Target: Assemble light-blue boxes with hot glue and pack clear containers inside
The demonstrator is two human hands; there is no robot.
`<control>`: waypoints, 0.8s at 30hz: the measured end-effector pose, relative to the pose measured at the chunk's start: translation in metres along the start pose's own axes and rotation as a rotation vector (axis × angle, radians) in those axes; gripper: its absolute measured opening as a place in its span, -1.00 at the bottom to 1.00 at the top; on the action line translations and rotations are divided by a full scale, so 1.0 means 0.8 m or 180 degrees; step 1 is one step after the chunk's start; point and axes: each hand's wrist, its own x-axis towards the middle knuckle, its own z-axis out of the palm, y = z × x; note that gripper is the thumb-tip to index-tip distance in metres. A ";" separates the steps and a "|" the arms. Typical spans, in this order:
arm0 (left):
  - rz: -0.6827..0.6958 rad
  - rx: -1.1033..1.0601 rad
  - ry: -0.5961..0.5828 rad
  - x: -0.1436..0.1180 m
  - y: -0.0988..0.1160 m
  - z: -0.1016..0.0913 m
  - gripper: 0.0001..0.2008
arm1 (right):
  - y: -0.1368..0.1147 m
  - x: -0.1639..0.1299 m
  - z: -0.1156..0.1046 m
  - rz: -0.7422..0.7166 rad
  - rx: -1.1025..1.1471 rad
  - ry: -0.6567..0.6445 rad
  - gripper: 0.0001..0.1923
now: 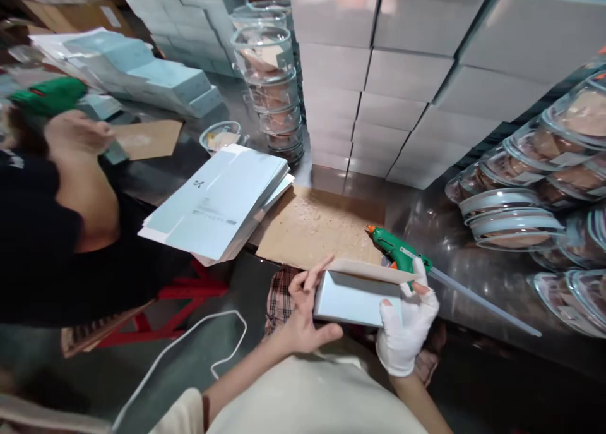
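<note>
Left hand (pixel 303 320) fingers grip the small blue box (pixel 355 298) at its left end; gloved right hand (pixel 407 326) clamps box end plus green glue gun (pixel 398 252). Flap looks unglued. Flat blanks (pixel 218 203) remain stacked left.

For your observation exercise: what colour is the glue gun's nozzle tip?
Orange, on the green glue gun; head view.

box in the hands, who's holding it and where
Both hands hold the pale blue box: the left hand takes its left end, thumb underneath; the gloved right hand takes its right end while also holding the glue gun.
</note>
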 end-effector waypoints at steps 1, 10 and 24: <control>0.0063 0.0042 -0.0171 0.003 0.001 -0.007 -0.24 | 0.000 0.002 -0.003 0.0039 0.0041 0.0055 -0.53; 0.0119 0.0454 0.0426 0.006 -0.015 -0.061 -0.46 | 0.028 0.097 -0.090 0.1485 -0.2868 -0.0394 -0.41; -0.0383 0.0151 0.0838 0.037 0.001 -0.030 -0.60 | -0.001 0.082 -0.059 0.1912 -0.0288 0.0434 -0.49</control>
